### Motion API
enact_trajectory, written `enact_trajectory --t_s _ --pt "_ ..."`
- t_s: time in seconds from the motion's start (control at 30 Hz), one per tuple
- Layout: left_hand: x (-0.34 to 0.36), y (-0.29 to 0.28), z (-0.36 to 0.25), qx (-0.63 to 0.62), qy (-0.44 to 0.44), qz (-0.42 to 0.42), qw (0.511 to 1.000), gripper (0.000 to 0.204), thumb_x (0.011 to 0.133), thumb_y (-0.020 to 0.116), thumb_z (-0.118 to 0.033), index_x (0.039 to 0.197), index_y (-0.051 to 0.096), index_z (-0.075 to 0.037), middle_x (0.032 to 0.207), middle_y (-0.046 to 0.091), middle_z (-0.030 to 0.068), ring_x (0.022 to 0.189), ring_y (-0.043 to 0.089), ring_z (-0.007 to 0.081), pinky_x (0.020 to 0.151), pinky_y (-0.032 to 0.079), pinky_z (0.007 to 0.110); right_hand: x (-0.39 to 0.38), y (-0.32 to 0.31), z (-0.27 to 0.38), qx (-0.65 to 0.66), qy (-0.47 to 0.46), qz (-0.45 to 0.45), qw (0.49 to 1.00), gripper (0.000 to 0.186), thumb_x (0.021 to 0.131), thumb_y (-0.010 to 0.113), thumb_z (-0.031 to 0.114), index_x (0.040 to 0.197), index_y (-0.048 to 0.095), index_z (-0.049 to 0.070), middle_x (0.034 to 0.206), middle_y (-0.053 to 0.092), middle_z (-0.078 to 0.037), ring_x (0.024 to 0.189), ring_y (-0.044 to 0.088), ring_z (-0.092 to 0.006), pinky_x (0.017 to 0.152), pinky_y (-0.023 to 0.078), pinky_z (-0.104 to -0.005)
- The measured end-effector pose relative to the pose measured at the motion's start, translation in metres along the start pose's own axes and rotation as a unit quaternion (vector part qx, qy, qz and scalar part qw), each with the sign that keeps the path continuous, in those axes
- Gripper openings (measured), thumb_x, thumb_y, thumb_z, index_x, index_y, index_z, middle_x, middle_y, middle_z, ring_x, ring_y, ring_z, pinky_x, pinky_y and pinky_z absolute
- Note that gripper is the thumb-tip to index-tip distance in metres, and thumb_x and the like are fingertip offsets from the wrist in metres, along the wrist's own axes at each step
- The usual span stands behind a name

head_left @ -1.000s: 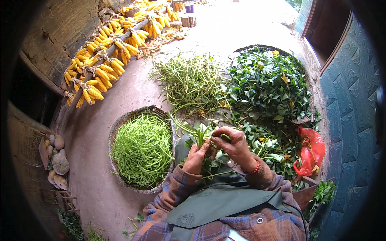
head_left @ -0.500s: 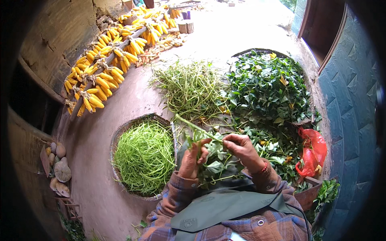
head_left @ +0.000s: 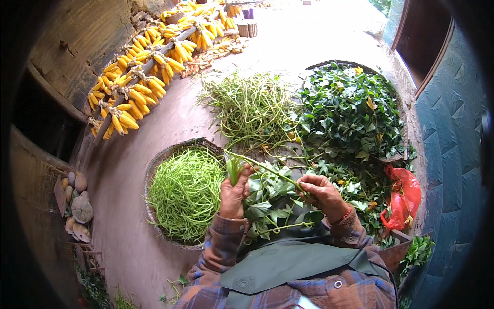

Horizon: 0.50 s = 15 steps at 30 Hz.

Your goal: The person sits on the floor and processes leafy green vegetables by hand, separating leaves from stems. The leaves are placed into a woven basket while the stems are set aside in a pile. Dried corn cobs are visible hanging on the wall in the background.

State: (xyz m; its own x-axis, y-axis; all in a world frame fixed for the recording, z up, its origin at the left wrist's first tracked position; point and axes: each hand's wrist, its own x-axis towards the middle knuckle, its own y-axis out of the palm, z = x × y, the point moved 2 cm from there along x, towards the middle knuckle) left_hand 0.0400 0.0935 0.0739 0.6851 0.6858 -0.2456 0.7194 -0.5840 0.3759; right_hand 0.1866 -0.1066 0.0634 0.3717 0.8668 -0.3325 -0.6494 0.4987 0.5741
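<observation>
Concrete yard floor, basket of stripped stems near left. Left hand & right hand both grip one leafy vine, pulled taut btwn them for stripping.

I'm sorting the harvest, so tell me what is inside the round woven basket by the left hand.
The woven basket holds a heap of thin green stems, filling it nearly rim to rim. The left hand overlaps its right edge. The basket's bottom is covered.

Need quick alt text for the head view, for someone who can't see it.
Both hands, left hand and right hand, grip a long green stem over a lapful of leaves. A basket of stripped stems sits left.
</observation>
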Motion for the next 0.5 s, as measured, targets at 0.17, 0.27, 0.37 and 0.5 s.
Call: enact_trajectory --t_s 0.17,0.27,0.37,0.5 --pt "0.012 -0.012 0.013 0.112 0.045 0.023 0.992 0.016 0.091 0.071 -0.018 0.101 0.073 -0.005 0.080 0.068 0.0004 0.054 0.048 0.0018 0.046 0.034 0.019 -0.008 0.002 0.004 -0.008 0.002 -0.029 1.000 0.015 0.095 0.063 0.016 0.102 0.066 0.003 0.079 0.064 0.000 0.059 0.052 -0.0028 0.048 0.035 -0.0153" --pt "0.029 -0.034 0.014 0.255 0.192 0.017 0.948 0.015 0.092 0.069 -0.015 0.101 0.074 -0.004 0.079 0.070 0.0018 0.070 0.062 0.0086 0.060 0.049 0.024 -0.027 -0.014 0.015 -0.043 -0.006 -0.028 0.999 0.013 0.094 0.065 0.015 0.099 0.066 0.003 0.082 0.064 0.002 0.066 0.057 -0.0033 0.054 0.041 -0.0158" --pt "0.064 -0.104 0.016 0.284 0.245 -0.103 0.921 0.012 0.091 0.067 -0.011 0.100 0.073 -0.005 0.082 0.073 0.0053 0.069 0.067 0.0133 0.064 0.055 0.032 -0.055 -0.031 0.030 -0.138 -0.020 -0.060 0.988 0.011 0.094 0.063 0.014 0.097 0.067 0.004 0.078 0.063 0.002 0.063 0.055 -0.0022 0.051 0.039 -0.0155" --pt "0.081 -0.140 -0.026 0.232 0.177 -0.178 0.940 0.015 0.087 0.074 -0.016 0.098 0.073 -0.006 0.087 0.074 0.0060 0.061 0.061 0.0056 0.051 0.049 0.022 -0.083 -0.048 0.038 -0.061 -0.071 -0.160 0.983 0.010 0.095 0.062 0.013 0.098 0.066 0.005 0.075 0.063 0.000 0.057 0.049 -0.0011 0.046 0.033 -0.0149"
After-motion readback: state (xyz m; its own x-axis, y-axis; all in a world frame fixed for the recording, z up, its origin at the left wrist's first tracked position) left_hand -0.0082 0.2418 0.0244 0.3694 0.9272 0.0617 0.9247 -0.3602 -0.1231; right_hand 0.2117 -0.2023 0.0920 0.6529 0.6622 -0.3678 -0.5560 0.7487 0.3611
